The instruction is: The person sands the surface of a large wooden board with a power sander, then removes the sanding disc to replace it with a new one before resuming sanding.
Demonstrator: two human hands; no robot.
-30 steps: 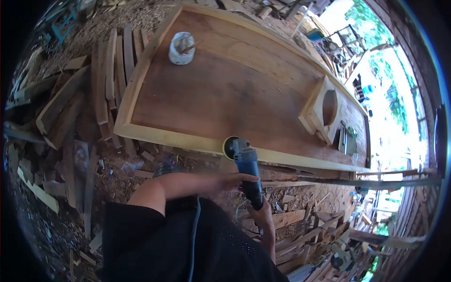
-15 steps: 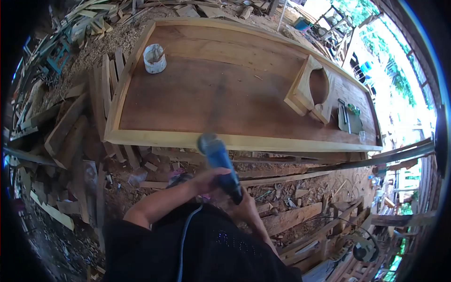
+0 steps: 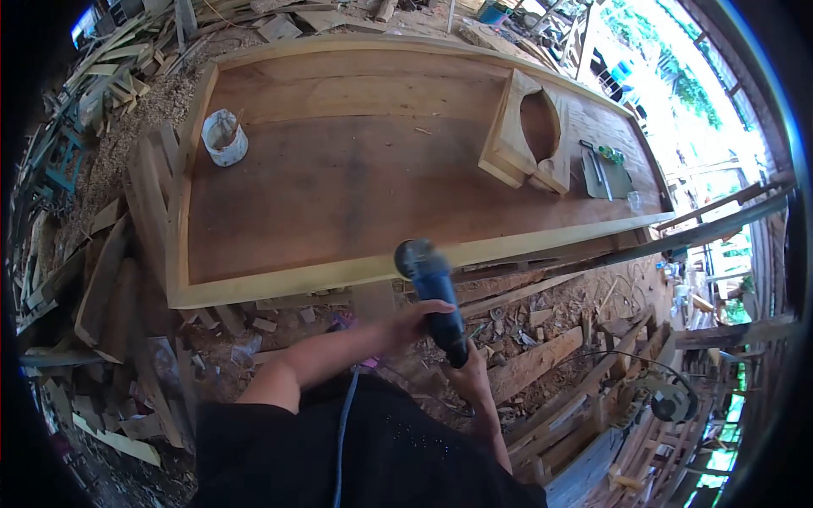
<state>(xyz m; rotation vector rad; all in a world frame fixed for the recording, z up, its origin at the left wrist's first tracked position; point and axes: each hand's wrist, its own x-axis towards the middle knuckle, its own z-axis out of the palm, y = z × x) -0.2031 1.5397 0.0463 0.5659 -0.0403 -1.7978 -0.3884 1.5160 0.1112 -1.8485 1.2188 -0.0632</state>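
I hold a blue angle grinder (image 3: 432,284) with both hands. My left hand (image 3: 412,322) wraps the middle of its body. My right hand (image 3: 471,378) grips the rear end, below and to the right. The grinder's head rests against the pale near edge of a large wooden panel (image 3: 322,275), a brown board with a light wood frame. The grinder's cable (image 3: 345,423) runs down over my dark shirt.
On the panel stand a white pot with a stick (image 3: 225,137) at the far left, a wooden block with an oval cut-out (image 3: 527,135) and a few small tools (image 3: 603,169) at the right. Offcuts and sawdust (image 3: 110,279) cover the ground. A circular saw (image 3: 673,402) lies at the lower right.
The view has swung, so the panel now lies more to the left. The grinder, lifted off the edge half a second ago, is back against the panel's near edge.
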